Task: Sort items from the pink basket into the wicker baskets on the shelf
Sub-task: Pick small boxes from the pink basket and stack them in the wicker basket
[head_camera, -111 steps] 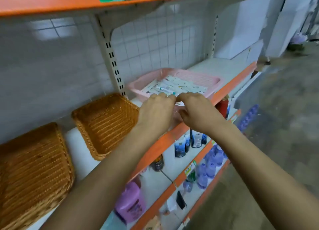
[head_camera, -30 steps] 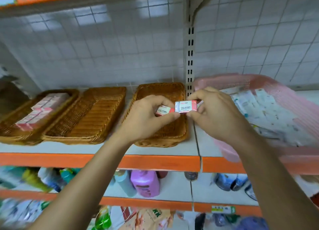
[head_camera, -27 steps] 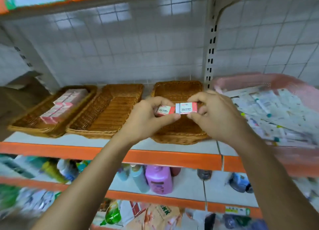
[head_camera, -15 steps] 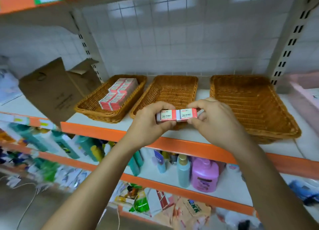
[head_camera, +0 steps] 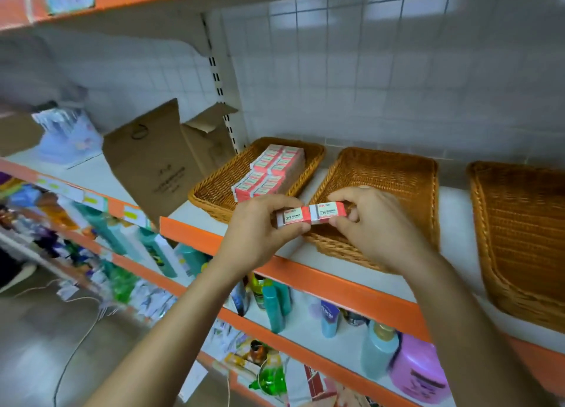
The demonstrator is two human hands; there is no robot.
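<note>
My left hand (head_camera: pixel 260 232) pinches a small red-and-white 2B eraser box (head_camera: pixel 292 218). My right hand (head_camera: pixel 376 223) pinches a second, matching eraser box (head_camera: pixel 328 212), held end to end with the first. Both boxes hover over the front left corner of the middle wicker basket (head_camera: pixel 397 177), which holds nothing I can see. The left wicker basket (head_camera: pixel 214 189) holds several stacked eraser boxes (head_camera: pixel 270 174) of the same kind. A third wicker basket (head_camera: pixel 526 232) stands at the right. The pink basket is out of view.
A flattened cardboard box (head_camera: pixel 159 159) leans on the shelf left of the baskets. The shelf's orange front edge (head_camera: pixel 321 278) runs below my hands. Bottles, among them a purple one (head_camera: pixel 419 373), fill the lower shelves. A cable lies on the floor (head_camera: pixel 46 345).
I carried the two eraser boxes leftward away from the pink basket, which left the view. They now hover near the left basket with the stacked boxes. My grip is unchanged.
</note>
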